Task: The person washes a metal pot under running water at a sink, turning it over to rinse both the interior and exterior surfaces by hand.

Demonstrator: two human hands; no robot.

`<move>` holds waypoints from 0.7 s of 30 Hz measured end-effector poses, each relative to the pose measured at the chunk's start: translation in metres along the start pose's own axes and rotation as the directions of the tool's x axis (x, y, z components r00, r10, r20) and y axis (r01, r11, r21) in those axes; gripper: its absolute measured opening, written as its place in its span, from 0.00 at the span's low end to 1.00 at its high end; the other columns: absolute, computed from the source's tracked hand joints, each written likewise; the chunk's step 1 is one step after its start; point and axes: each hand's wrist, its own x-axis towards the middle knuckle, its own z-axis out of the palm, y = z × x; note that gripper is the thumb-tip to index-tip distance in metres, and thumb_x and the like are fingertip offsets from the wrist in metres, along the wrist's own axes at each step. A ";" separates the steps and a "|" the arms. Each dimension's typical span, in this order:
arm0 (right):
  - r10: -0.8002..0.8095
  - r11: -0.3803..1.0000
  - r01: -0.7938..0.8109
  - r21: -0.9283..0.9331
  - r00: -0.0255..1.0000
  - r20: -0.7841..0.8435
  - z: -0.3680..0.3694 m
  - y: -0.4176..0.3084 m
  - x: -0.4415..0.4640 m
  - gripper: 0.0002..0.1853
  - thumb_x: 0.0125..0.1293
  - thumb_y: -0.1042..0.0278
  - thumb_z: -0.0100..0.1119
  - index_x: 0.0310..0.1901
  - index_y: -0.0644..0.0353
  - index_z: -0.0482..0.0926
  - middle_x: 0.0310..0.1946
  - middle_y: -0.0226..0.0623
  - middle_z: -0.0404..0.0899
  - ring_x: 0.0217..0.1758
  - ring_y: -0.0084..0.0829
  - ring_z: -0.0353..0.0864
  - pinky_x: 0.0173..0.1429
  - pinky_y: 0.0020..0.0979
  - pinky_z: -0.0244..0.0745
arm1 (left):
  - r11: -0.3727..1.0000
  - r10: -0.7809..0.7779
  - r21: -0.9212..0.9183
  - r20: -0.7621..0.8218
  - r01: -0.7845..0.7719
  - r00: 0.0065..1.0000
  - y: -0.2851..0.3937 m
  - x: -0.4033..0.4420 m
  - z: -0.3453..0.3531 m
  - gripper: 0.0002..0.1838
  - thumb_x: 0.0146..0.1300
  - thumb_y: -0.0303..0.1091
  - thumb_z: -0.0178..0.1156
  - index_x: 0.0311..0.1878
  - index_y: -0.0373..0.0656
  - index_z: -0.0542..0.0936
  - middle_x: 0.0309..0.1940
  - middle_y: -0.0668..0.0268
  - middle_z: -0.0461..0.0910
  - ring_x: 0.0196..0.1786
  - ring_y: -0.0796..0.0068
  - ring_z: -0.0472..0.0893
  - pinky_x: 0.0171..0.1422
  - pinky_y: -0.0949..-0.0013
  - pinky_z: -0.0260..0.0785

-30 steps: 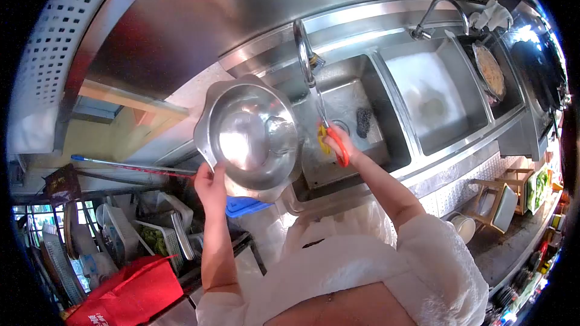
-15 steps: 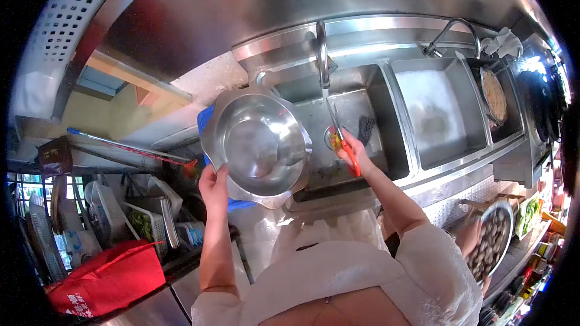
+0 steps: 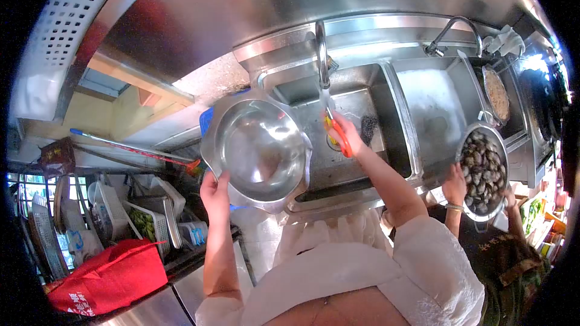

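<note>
My left hand (image 3: 215,188) is closed on the near left rim of a wide, shiny metal basin (image 3: 260,187). The basin tilts at the left edge of the sink, with a blue container (image 3: 207,122) partly showing behind it. My right hand (image 3: 349,133) grips scissors (image 3: 345,147) with orange-red and yellow handles over the left sink bowl (image 3: 356,99). Their blades point up under the tap (image 3: 322,54), where water seems to run over them. A dark, mesh-like patch (image 3: 368,127) lies in the bowl, right of my hand.
At right, a co-worker's hands (image 3: 454,188) hold a metal pan (image 3: 506,163) of dark shellfish beside the middle sink bowl (image 3: 429,108). A second tap (image 3: 459,21) arches above. Low on the left are a red bag (image 3: 109,281) and several white baskets (image 3: 158,220).
My right hand has raised the scissors closer to the tap. The co-worker's pan has come up and in from the lower right to the sink edge. My left hand keeps its hold.
</note>
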 end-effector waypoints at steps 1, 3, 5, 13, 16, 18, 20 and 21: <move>-0.093 0.995 0.093 -0.021 0.996 -0.002 0.001 0.004 0.009 0.23 0.52 0.73 0.52 0.53 0.56 0.64 0.30 0.25 0.69 0.32 0.19 0.67 0.37 0.19 0.64 | 1.000 -0.003 0.023 -0.004 0.004 1.000 0.000 -0.001 0.000 0.04 0.54 0.26 0.54 0.31 0.37 0.75 0.24 0.74 0.72 0.27 0.88 0.65 0.33 0.83 0.56; -0.187 0.982 0.187 -0.038 0.982 -0.006 0.005 0.015 0.030 0.23 0.52 0.74 0.52 0.52 0.55 0.65 0.28 0.24 0.69 0.31 0.19 0.67 0.37 0.18 0.63 | 1.000 -0.017 0.004 -0.018 0.017 1.000 -0.002 -0.002 0.000 0.04 0.54 0.27 0.54 0.30 0.36 0.75 0.24 0.74 0.72 0.27 0.88 0.66 0.33 0.83 0.57; -0.173 0.975 0.169 -0.142 0.985 -0.016 0.008 0.024 0.051 0.20 0.52 0.73 0.52 0.49 0.58 0.67 0.29 0.25 0.69 0.32 0.19 0.67 0.37 0.18 0.63 | 0.999 -0.031 -0.013 -0.031 0.031 0.999 -0.002 -0.004 0.001 0.04 0.54 0.27 0.54 0.30 0.36 0.75 0.24 0.73 0.73 0.28 0.88 0.66 0.33 0.83 0.57; 0.007 0.983 0.019 0.182 0.990 -0.142 0.012 0.014 0.055 0.15 0.52 0.76 0.52 0.44 0.62 0.69 0.30 0.26 0.68 0.32 0.16 0.67 0.34 0.18 0.65 | 0.998 -0.058 -0.032 0.010 0.059 0.998 0.003 -0.006 0.004 0.07 0.53 0.28 0.55 0.36 0.37 0.75 0.28 0.71 0.75 0.29 0.85 0.69 0.36 0.81 0.59; 0.107 0.984 -0.086 0.156 0.986 -0.130 0.009 -0.021 0.007 0.16 0.51 0.76 0.51 0.44 0.63 0.68 0.29 0.27 0.68 0.30 0.17 0.66 0.34 0.19 0.65 | 0.999 -0.024 -0.043 0.053 0.027 0.998 -0.010 0.001 -0.001 0.06 0.53 0.27 0.54 0.34 0.37 0.75 0.28 0.70 0.74 0.29 0.84 0.69 0.36 0.80 0.60; -0.105 0.981 0.085 -0.173 0.988 -0.112 0.006 -0.016 -0.012 0.17 0.50 0.72 0.51 0.44 0.63 0.68 0.26 0.29 0.67 0.28 0.18 0.65 0.33 0.21 0.64 | 0.998 -0.005 -0.062 0.054 0.009 0.999 -0.004 0.001 0.002 0.05 0.55 0.28 0.52 0.31 0.36 0.75 0.26 0.71 0.74 0.28 0.86 0.68 0.35 0.81 0.59; -0.106 0.970 0.080 -0.230 0.989 -0.104 0.004 -0.022 -0.028 0.17 0.51 0.71 0.51 0.44 0.64 0.68 0.25 0.29 0.67 0.28 0.18 0.65 0.32 0.21 0.64 | 0.998 0.019 -0.066 0.083 -0.013 0.996 -0.008 0.007 -0.003 0.05 0.55 0.27 0.52 0.31 0.36 0.75 0.25 0.72 0.74 0.28 0.87 0.67 0.34 0.81 0.59; -0.093 0.958 0.065 -0.281 0.992 -0.085 0.004 -0.026 -0.035 0.16 0.51 0.71 0.51 0.43 0.64 0.68 0.25 0.28 0.67 0.28 0.18 0.65 0.32 0.21 0.64 | 0.998 0.029 -0.064 0.101 -0.023 0.994 -0.010 0.009 -0.004 0.05 0.55 0.27 0.52 0.31 0.36 0.75 0.25 0.72 0.74 0.27 0.87 0.67 0.34 0.81 0.59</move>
